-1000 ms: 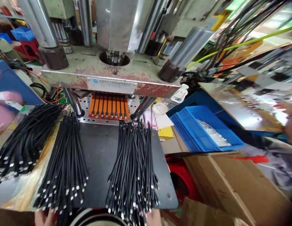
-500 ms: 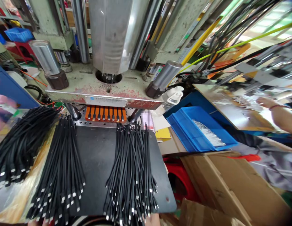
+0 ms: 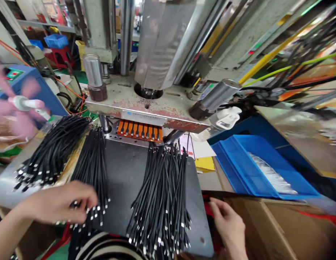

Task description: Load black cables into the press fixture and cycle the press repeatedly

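Note:
My left hand [image 3: 69,200] is over the connector ends of a bundle of black flat cables [image 3: 93,162]. Its thumb and bent fingers are apart, with cable ends showing through the gap; it is slightly blurred. Off the right edge of the black board [image 3: 117,173] is my right hand [image 3: 229,224], fingers loosely bent and thumb apart, nothing visible in it. A second cable bundle [image 3: 164,195] with silvery tips lies on the board's right half. Under the press plate [image 3: 157,108], an orange mould [image 3: 139,130] carries a row of black cable ends.
More black cables [image 3: 56,148] lie at the far left, near a pink fan [image 3: 23,103]. A blue bin [image 3: 238,166] with white pieces stands right, above cardboard boxes [image 3: 265,224]. A white-topped bottle [image 3: 227,118] stands by the press post.
Both hands, earlier mostly hidden at the bottom edge, have risen into view, the left over the cables, the right beside the board. The view has shifted, so the press appears farther right.

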Demonstrator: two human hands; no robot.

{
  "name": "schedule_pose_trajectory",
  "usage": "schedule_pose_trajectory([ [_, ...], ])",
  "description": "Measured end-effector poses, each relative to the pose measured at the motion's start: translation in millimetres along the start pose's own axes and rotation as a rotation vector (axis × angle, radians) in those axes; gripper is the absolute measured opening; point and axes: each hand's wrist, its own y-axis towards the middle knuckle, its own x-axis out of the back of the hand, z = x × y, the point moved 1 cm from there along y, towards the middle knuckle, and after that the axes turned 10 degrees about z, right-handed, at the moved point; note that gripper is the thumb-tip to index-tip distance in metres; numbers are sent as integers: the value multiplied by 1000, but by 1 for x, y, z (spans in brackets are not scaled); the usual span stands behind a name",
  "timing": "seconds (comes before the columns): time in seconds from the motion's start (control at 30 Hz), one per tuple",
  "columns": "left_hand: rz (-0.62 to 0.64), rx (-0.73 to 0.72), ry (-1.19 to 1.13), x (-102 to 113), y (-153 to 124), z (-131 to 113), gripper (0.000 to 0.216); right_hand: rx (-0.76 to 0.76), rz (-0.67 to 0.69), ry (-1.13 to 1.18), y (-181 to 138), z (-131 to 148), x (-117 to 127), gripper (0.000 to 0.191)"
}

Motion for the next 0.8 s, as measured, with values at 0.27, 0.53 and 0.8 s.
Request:
schedule_pose_trajectory([
  [0.27,-267,-246,244,112,156,-21,28,143,-15,276,3,67,-10,47],
  [0.53,-455,-226,3,126,112,-11,33,367,176,-83,16,89,-30,46],
  [0.8,-545,767,698,75,88,36,50,393,251,-731,22,167,-78,30],
])
